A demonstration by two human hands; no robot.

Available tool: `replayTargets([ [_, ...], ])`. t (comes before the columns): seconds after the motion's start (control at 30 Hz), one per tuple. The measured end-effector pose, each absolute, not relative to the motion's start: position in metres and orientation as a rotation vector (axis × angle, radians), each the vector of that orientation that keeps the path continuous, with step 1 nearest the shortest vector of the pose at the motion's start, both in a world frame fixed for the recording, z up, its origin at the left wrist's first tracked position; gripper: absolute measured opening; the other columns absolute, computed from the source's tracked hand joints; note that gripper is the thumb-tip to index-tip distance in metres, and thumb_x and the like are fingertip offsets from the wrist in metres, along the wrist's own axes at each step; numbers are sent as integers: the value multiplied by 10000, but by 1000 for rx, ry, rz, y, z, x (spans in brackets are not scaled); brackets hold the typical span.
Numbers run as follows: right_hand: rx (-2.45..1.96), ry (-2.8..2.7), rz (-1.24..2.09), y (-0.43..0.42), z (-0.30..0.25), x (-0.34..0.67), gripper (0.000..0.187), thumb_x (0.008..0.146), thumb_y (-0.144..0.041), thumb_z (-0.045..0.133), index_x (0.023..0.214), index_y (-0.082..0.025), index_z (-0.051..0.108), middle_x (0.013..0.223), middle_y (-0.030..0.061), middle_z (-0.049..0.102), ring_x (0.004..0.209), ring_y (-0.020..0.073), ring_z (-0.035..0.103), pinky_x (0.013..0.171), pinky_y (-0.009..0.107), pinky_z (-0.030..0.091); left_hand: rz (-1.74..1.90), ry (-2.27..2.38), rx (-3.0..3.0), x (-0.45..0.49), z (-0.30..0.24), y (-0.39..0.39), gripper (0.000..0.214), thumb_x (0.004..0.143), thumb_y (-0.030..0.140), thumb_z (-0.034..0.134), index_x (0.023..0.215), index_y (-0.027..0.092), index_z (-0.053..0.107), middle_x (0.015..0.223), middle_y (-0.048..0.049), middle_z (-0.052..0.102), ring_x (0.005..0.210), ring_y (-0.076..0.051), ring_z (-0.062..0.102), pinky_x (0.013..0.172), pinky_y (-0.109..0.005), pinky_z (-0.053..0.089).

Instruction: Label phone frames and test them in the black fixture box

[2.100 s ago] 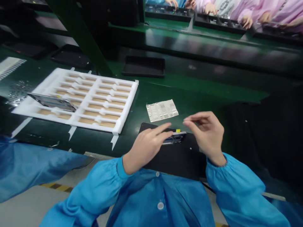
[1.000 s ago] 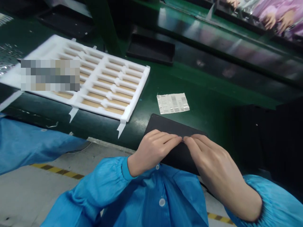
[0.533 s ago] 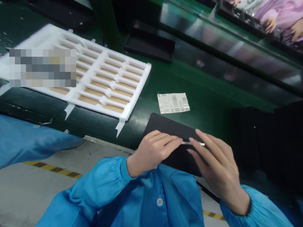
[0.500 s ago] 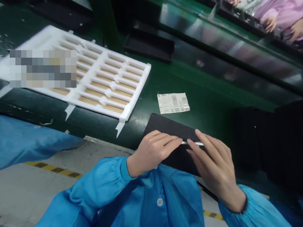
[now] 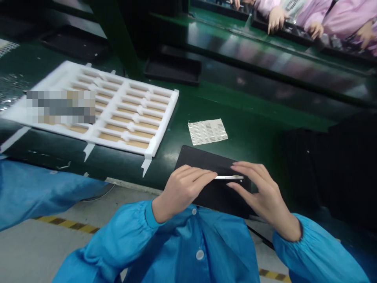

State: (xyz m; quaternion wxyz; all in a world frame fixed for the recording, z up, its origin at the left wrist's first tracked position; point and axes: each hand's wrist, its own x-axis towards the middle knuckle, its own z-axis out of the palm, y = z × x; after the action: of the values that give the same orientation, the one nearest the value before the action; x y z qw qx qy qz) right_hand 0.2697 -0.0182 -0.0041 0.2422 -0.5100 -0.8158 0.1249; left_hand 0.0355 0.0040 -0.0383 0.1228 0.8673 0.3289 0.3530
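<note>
The left hand [image 5: 182,188] and right hand [image 5: 260,192] each pinch an end of a thin metal strip [image 5: 228,177] over a black mat [image 5: 203,161] at the near edge of the counter [image 5: 253,129]. A label sheet [image 5: 207,131] lies just behind, and a white foam tray [image 5: 132,114] sits farther left, partly blurred out. The hands hide the strip's ends.

Bright blue smock [image 5: 191,251], elastic cuffs [image 5: 149,210], white buttons [image 5: 200,255].

We see dim overhead light; soft glare streaks the green bench [image 5: 253,125] along its far edge, and the metal strip [image 5: 228,177] glints. Corners bend, the right side sinks into shadow, and a pixelated patch masks part of the white tray [image 5: 141,114].
</note>
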Motion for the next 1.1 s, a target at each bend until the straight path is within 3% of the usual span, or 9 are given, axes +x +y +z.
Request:
replayTargets([
  [0.07, -1380, -2308, 469, -20, -4, 274, 182, 944, -196, 588, 1124, -188, 610, 1062, 82, 659, 971, 201, 620, 810, 345, 527, 1001, 937, 2536, 33, -34, 5, 213, 991, 117, 468, 1122, 148, 633, 1049, -41, 750, 933, -139, 705, 777, -271, 509],
  [0.17, -1302, -2315, 598, -17, 0, 270, 140, 970, -155, 519, 1074, -190, 607, 991, 61, 646, 887, 161, 626, 744, 277, 527, 1018, 951, 2538, 19, -21, 6, 207, 983, 103, 484, 1126, 149, 625, 1064, -39, 743, 963, -139, 697, 814, -275, 532],
  [0.27, -1231, -2283, 578, 0, 10, 251, 120, 956, -175, 556, 1056, -207, 613, 960, 44, 648, 845, 147, 631, 708, 246, 515, 1104, 1193, 2508, -7, -7, 0, 323, 947, 109, 560, 1263, 173, 577, 1292, -94, 640, 1194, -200, 609, 975, -343, 529],
  [0.4, -1125, -2184, 439, 48, 21, 196, 49, 920, -228, 617, 956, -202, 637, 882, 36, 677, 757, 163, 636, 674, 267, 499, 1318, 1631, 2336, -45, -3, -24, 473, 896, 117, 636, 1341, 237, 530, 1491, -120, 419, 1337, -294, 488, 1059, -435, 514],
  [0.5, -1087, -2144, 401, 91, 17, 140, 83, 907, -257, 621, 916, -177, 644, 830, 43, 670, 710, 168, 613, 655, 276, 471, 1355, 1770, 2242, -65, -14, -43, 427, 894, 88, 622, 1290, 235, 563, 1483, -113, 396, 1314, -291, 508, 1044, -426, 530],
  [0.7, -1090, -2256, 449, 146, -10, 62, 107, 895, -200, 555, 868, -170, 654, 871, 75, 679, 810, 201, 620, 738, 298, 442, 1108, 1832, 2123, -87, -35, -66, 319, 940, 124, 558, 1232, 244, 609, 1493, -112, 384, 1333, -294, 485, 1041, -462, 523],
  [0.93, -1140, -2270, 501, 159, -32, 43, 130, 894, -187, 560, 920, -153, 683, 894, 94, 703, 822, 205, 640, 760, 304, 462, 974, 1730, 2113, -87, -50, -64, 264, 957, 190, 545, 1198, 245, 638, 1490, -104, 425, 1306, -277, 518, 1012, -431, 548],
  [1.0, -1161, -2250, 523, 158, -36, 47, 171, 893, -196, 576, 1017, -142, 680, 897, 90, 708, 773, 190, 645, 738, 298, 483, 943, 1681, 2165, -82, -51, -61, 257, 961, 204, 537, 1190, 245, 646, 1475, -106, 453, 1299, -274, 528, 987, -411, 565],
  [1.1, -1166, -2213, 531, 140, -30, 72, 349, 886, -214, 610, 1226, -131, 604, 1075, 108, 694, 745, 157, 646, 751, 294, 518, 908, 1605, 2230, -71, -51, -57, 256, 961, 221, 532, 1180, 258, 658, 1454, -98, 490, 1285, -277, 546, 975, -411, 575],
])
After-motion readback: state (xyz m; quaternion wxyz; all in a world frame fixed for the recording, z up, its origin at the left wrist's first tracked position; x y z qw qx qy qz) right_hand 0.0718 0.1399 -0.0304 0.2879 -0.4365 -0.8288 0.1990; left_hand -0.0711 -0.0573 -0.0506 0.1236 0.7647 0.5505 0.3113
